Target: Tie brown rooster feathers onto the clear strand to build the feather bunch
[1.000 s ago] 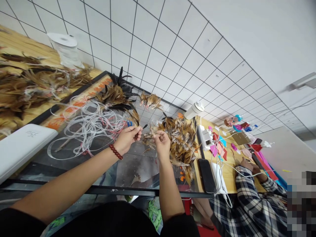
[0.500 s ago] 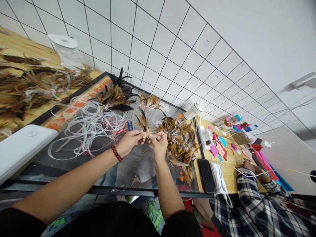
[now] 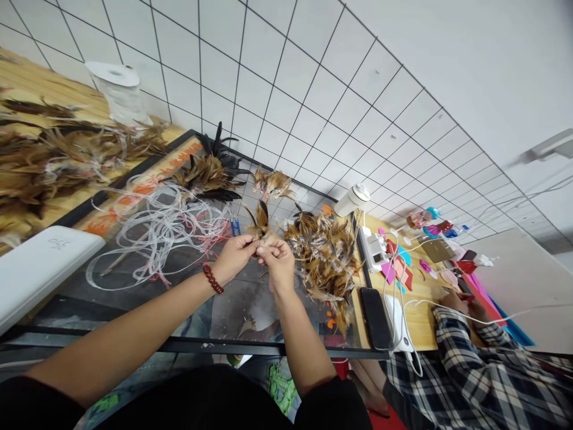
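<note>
Over the dark glossy table top, my left hand (image 3: 238, 255) and my right hand (image 3: 278, 261) meet, both pinching the base of a small bunch of brown and black feathers (image 3: 261, 220). The feather tips point up and away from me; the pinched ends are hidden by my fingers. Just right of my right hand lies a large pile of brown feathers (image 3: 324, 257). Left of my left hand spreads a tangle of clear plastic cord (image 3: 156, 233) with pink bits. A small blue tool (image 3: 235, 226) lies behind my left hand.
Brown feather clumps (image 3: 273, 183) and a black-brown bunch (image 3: 208, 176) lie by the tiled wall. A white power bank (image 3: 49, 263) and a white spool (image 3: 117, 89) are left. Right are a white tumbler (image 3: 353, 200), a phone (image 3: 375, 318), cables and a person in a plaid sleeve (image 3: 465, 352).
My right hand has moved slightly left, closer against my left hand, and its fingers have curled in more. The feather bunch now stands more upright. The neighbour's hands have shifted slightly.
</note>
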`<action>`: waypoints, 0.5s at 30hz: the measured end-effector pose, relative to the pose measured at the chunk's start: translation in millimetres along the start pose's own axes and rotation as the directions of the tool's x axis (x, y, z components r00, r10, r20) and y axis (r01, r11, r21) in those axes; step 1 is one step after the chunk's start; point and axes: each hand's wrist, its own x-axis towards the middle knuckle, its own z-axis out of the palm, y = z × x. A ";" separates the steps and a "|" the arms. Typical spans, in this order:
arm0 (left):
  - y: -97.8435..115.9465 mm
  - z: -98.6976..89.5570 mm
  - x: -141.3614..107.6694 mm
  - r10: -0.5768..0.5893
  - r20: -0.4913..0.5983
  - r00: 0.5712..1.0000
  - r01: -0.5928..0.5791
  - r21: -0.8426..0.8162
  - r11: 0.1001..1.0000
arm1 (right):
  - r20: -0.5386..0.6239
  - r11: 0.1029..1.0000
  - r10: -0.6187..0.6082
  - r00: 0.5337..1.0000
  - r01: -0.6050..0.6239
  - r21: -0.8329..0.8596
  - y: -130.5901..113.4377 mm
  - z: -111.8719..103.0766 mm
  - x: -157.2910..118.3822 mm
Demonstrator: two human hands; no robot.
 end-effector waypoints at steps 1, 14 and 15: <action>0.1 0.3 -0.2 -0.014 0.017 1.000 0.014 -0.021 1.000 | -0.004 1.000 0.002 1.000 -0.002 -0.003 0.3 0.1 0.1; 3.3 2.5 -2.1 -0.172 0.158 0.972 0.206 -0.236 0.950 | 0.011 0.998 0.021 1.000 -0.021 -0.055 -4.2 -6.2 1.7; 3.0 2.0 -1.8 -0.165 0.149 0.975 0.195 -0.219 0.956 | 0.023 0.998 0.011 1.000 -0.010 -0.058 -4.7 -6.1 1.0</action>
